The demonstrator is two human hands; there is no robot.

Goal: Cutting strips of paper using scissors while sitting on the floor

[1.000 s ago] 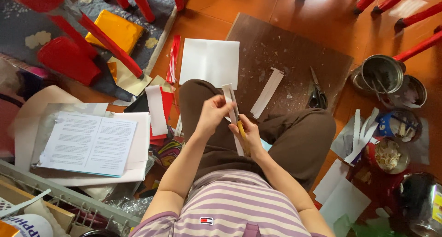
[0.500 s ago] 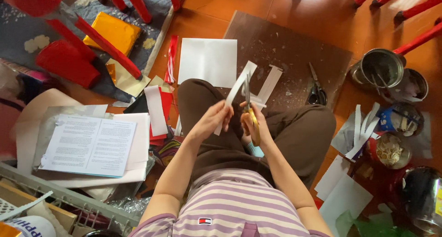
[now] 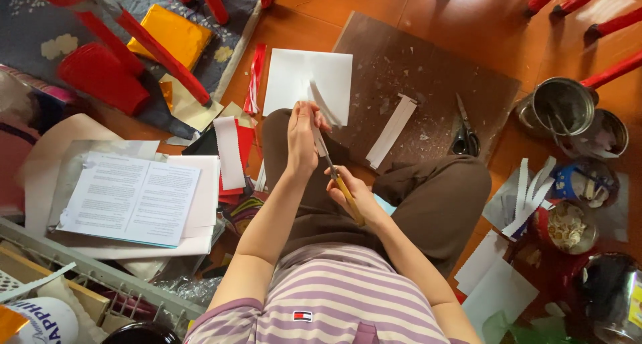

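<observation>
Left hand (image 3: 302,137): closed on the near end of a white paper strip (image 3: 321,104), above the lap.
Paper strip: long axis runs near to far, leaning slightly left at its far tip, over the white sheet (image 3: 294,76).
Right hand (image 3: 354,195): wrapped around the yellow handle of a craft knife (image 3: 332,168).
Craft knife: long axis slants from near-right to far-left, blade end pointing at the strip by the left hand.
Floor (image 3: 321,30): brown board (image 3: 435,63) ahead, a loose white strip (image 3: 392,130) and scissors (image 3: 465,131) on it.
</observation>
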